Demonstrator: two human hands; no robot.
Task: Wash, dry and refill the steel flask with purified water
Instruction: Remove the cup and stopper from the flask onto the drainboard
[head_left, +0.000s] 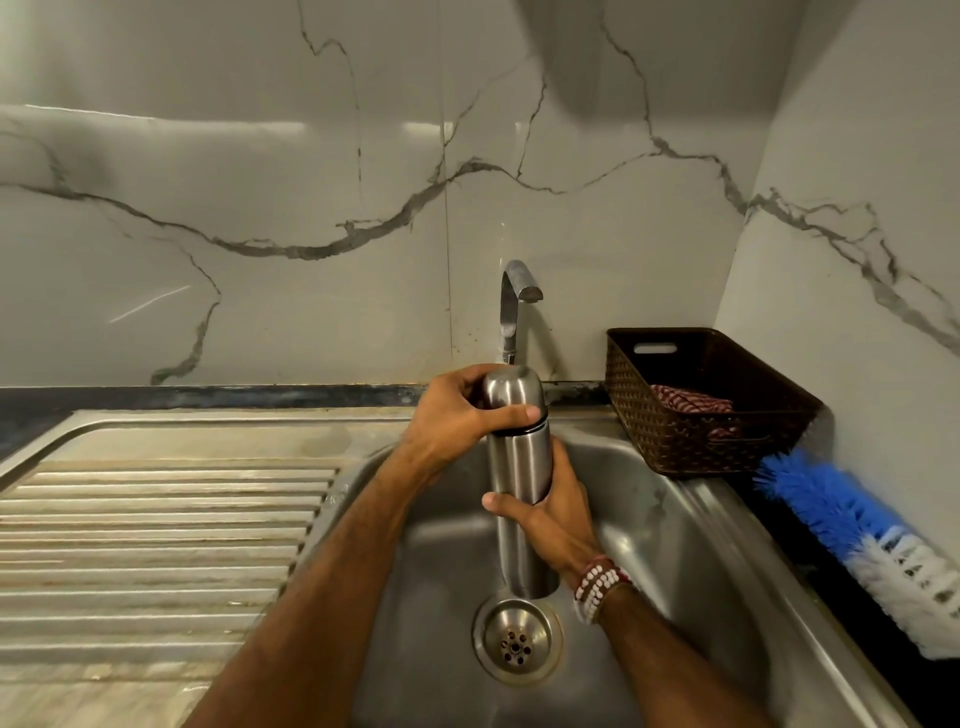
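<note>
Steel flask (519, 462) is held upright in the sink (701, 545) basin, its base near the drain (516, 639). Your left hand (452, 415) grips its cap (511, 392) and your right hand (558, 519) the body, fingers (464, 375) curled round.

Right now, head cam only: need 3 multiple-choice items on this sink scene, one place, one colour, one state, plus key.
1. Where is the brown woven basket?
A) on a wall shelf
B) on the counter right of the sink basin
C) inside the basin

2. The bristles of the brush are:
A) blue and white
B) green and yellow
C) all black

3. The steel flask is:
A) lying flat, untouched
B) uncapped
C) held upright with its cap on

Key:
1 B, it stands in the corner beside the basin.
2 A, one stretch is blue and the other white.
3 C, the left hand grips the cap and the right hand grips the body.
</note>
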